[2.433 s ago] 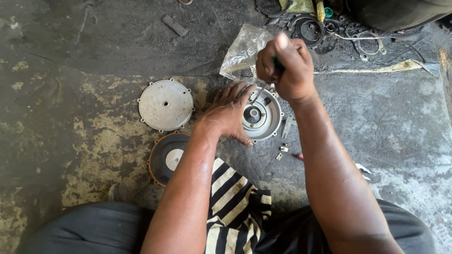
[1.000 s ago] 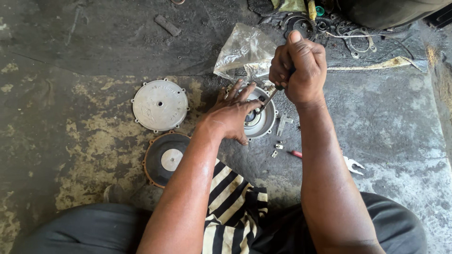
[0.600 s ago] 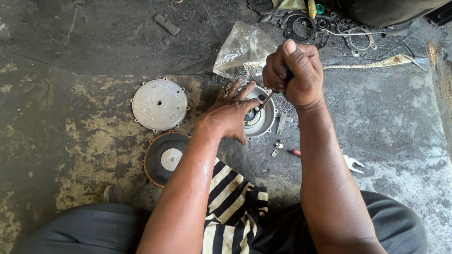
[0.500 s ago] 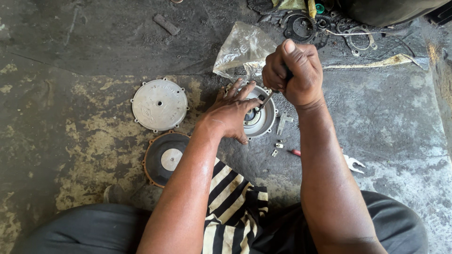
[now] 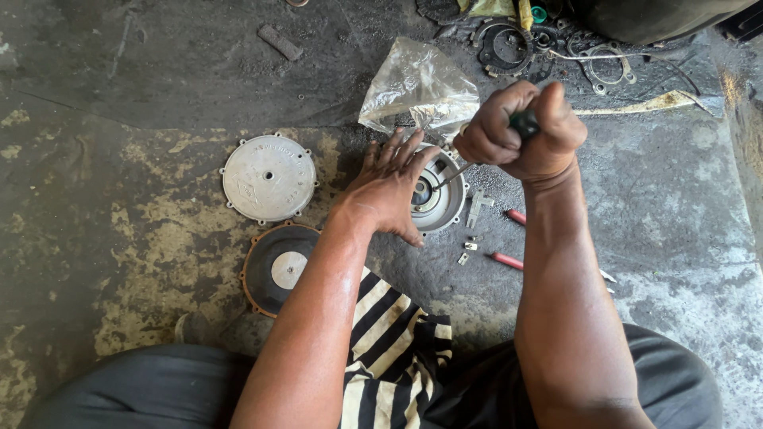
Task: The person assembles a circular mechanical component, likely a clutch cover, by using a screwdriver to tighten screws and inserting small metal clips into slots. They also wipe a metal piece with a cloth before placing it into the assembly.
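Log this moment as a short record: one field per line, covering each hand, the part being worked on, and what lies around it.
Left hand: spread flat on the round metal housing, pinning it to the floor
Right hand: fist closed around a screwdriver, shaft angled down into the housing's centre
Left of housing: round grey metal cover, lying flat
Below cover: dark rubber diaphragm with pale centre disc
Behind hands: crumpled clear plastic bag
Right of housing: small loose metal fittings; red-handled tools
Surface: stained concrete floor
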